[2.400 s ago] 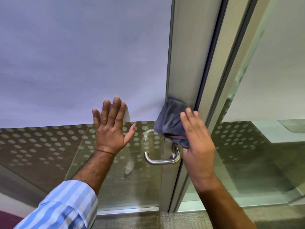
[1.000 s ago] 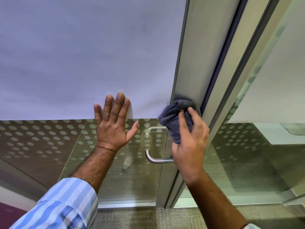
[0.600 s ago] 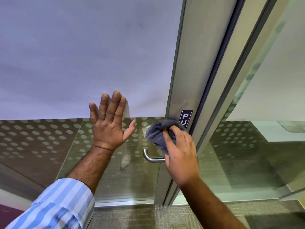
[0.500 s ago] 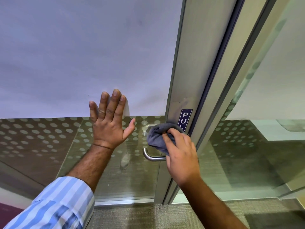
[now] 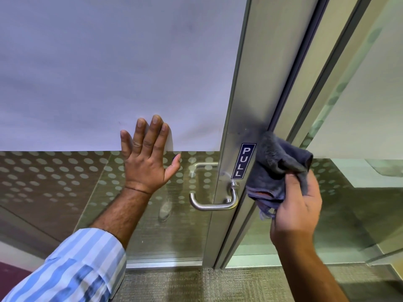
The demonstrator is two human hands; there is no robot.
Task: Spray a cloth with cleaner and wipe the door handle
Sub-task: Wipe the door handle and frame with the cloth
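A steel lever door handle sticks out from the metal door stile, just below a blue PULL label. My right hand grips a crumpled grey cloth to the right of the handle, off the metal and clear of the lever. My left hand lies flat with fingers spread on the door's glass, left of the handle. No spray bottle is in view.
The glass door has a frosted white upper panel and a dotted band below. A fixed glass side panel stands to the right of the frame. Carpet covers the floor beneath.
My right hand has carried the cloth from on top of the handle out to the right, uncovering the handle and the whole PULL label. The left hand has stayed pressed on the glass.
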